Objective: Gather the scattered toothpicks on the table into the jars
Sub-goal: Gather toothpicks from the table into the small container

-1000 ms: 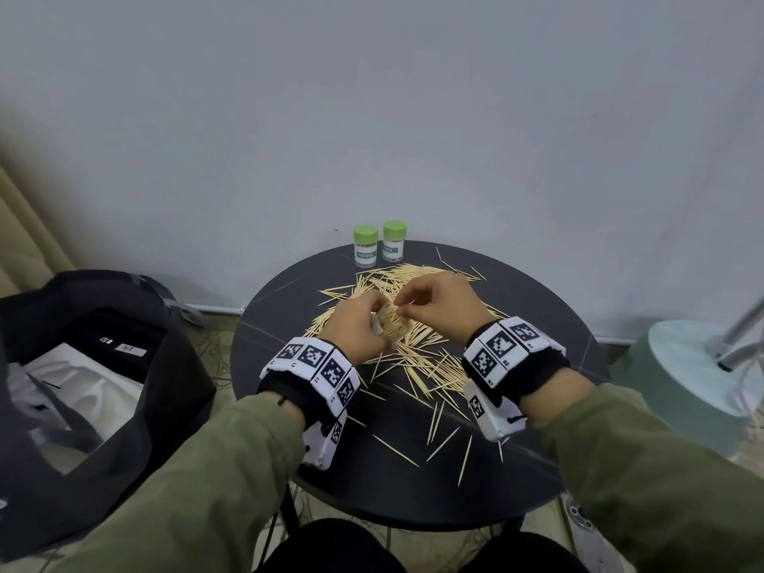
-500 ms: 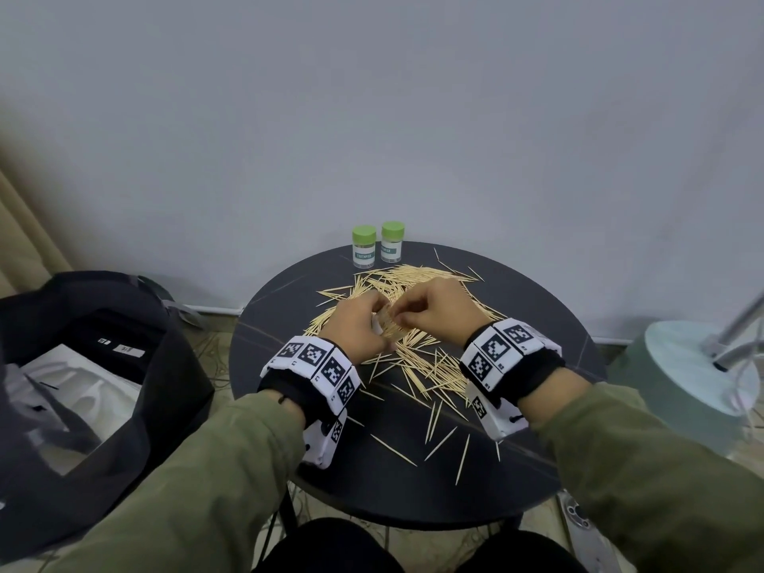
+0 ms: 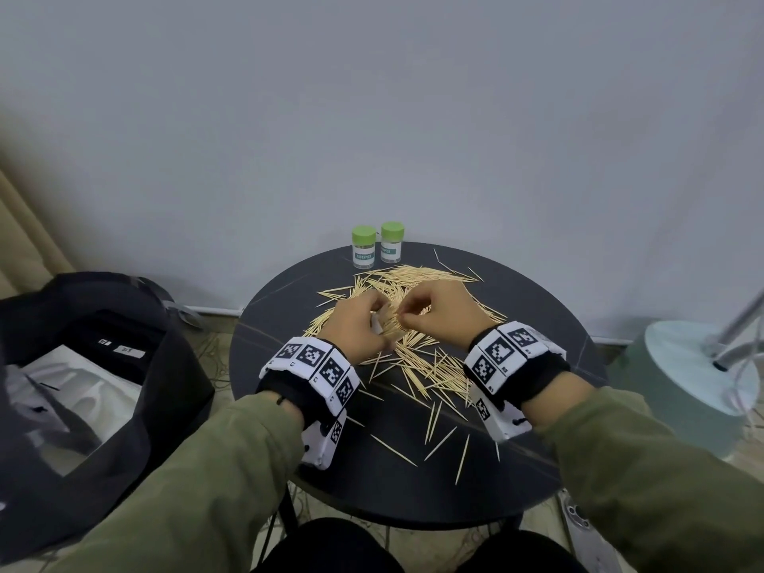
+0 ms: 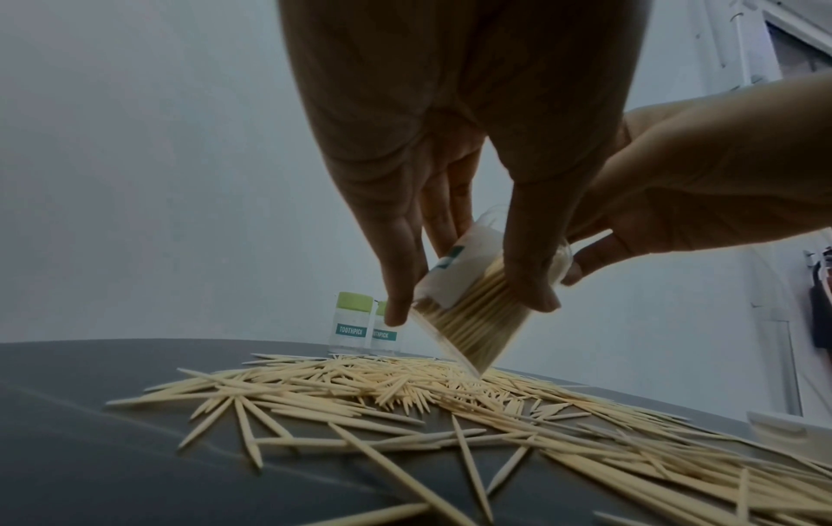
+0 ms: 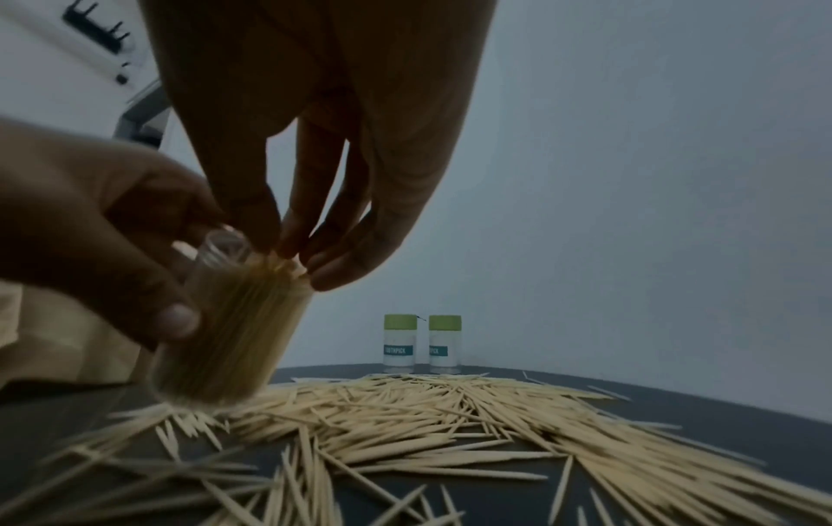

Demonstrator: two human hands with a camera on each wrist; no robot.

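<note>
— Holding anything, those two hands at the middle of the head view?

— Yes. The left hand (image 3: 356, 324) has thumb and fingers wrapped round an open clear jar (image 4: 468, 306), tilted, its base low over the toothpick pile (image 3: 413, 324) on the round dark table (image 3: 392, 481). The jar is packed with upright picks. The right hand (image 3: 440, 310) has its fingertips (image 5: 315, 263) pinched together on the tips of the picks at the jar's mouth.

— Different from a moment back?

— Slightly. A second ago the right hand sat a little further from the left one, fingers over the pile; now it is drawn in against the left hand at the jar's mouth. The left hand has stayed where it was.

— And the other jars?

— Two capped jars (image 3: 377, 246) with green lids stand side by side at the table's far edge, upper centre of the head view, well apart from the hands. Loose picks spread from them toward the lower right of the table.

— What can't you make out?

— From the head view the held jar is almost hidden behind the knuckles. In the right wrist view it is blurred. Whether the right hand actually grips a pick or only presses on the tips, I cannot tell. A dark bag (image 3: 91, 366) at the left edge is cut off.
</note>
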